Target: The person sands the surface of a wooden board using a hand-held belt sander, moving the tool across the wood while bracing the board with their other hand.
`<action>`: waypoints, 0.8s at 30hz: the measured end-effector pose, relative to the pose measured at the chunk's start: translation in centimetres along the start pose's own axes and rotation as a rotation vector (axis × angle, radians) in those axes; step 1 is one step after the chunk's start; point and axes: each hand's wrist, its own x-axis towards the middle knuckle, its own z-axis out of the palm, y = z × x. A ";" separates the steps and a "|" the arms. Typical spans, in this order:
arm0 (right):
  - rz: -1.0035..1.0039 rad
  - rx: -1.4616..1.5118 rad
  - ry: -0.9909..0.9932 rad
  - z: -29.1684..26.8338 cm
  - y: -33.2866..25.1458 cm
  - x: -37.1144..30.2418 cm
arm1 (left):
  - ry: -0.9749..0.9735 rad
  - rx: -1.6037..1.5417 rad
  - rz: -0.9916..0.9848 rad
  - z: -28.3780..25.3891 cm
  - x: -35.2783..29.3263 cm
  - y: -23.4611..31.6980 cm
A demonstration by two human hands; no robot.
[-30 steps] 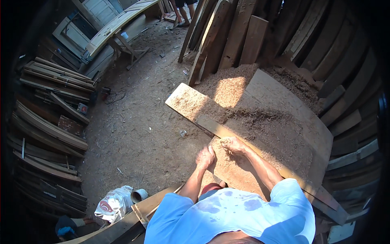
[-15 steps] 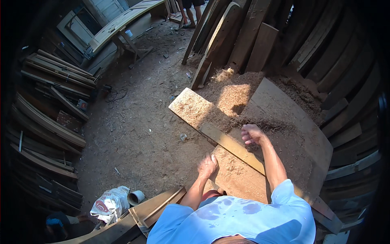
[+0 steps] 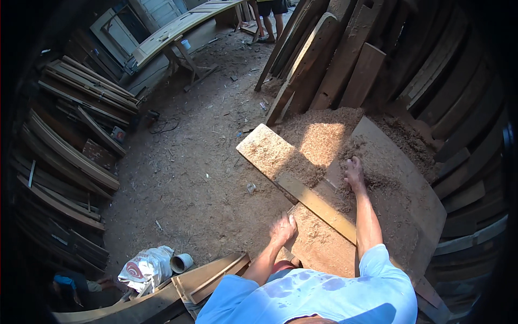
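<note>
A wide wooden board [image 3: 324, 245] lies in front of me, dusted with shavings. My left hand [image 3: 283, 229] is closed over its left edge, with the fingertips partly hidden. A narrow yellowish plank [image 3: 318, 207] crosses the boards diagonally, beyond my left hand. My right hand [image 3: 354, 174] is past that plank, its fingers loosely apart among brown wood shavings [image 3: 345, 189]; I see no tool in it. Farther out, a shaving-covered board end [image 3: 265, 144] juts to the left.
Upright planks [image 3: 318, 59] lean behind a sunlit shavings heap [image 3: 322, 137]. Stacked timber [image 3: 75, 156] lines the left side. A white sack [image 3: 147, 268] and a pipe piece [image 3: 181, 263] lie near left. Another person's legs [image 3: 272, 21] show beyond, by a long table [image 3: 178, 29].
My right hand has reached farther forward into the shavings, and its curled fingers have loosened. The left hand keeps its place on the board edge. The whole view has shifted slightly.
</note>
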 end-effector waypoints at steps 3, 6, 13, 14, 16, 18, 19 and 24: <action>0.346 0.083 -0.102 -4.8 3.1 -3.8 | 0.062 -0.003 0.031 0.5 -0.1 -0.9; 0.654 -0.192 -0.402 -8.3 5.4 -4.7 | 0.076 -0.015 0.056 0.8 0.0 -0.5; -0.594 -0.475 0.188 -11.6 3.5 7.1 | 0.013 -0.074 0.177 1.3 1.0 5.7; -0.226 -0.144 -0.106 -4.1 1.8 3.7 | 0.045 -0.036 0.090 1.1 0.7 1.7; 0.261 0.153 -0.471 3.7 -3.8 -2.2 | 0.093 0.029 0.027 0.8 0.0 -1.8; 0.372 0.048 -0.750 5.6 -4.5 -3.2 | 0.110 0.015 0.042 1.2 0.1 -1.2; 0.398 -0.086 -0.840 6.7 -4.3 -3.2 | 0.113 -0.013 0.045 1.3 0.3 -0.8; 0.213 -0.179 -0.455 11.0 -2.1 -0.7 | 0.097 -0.032 0.042 1.1 -0.4 -1.9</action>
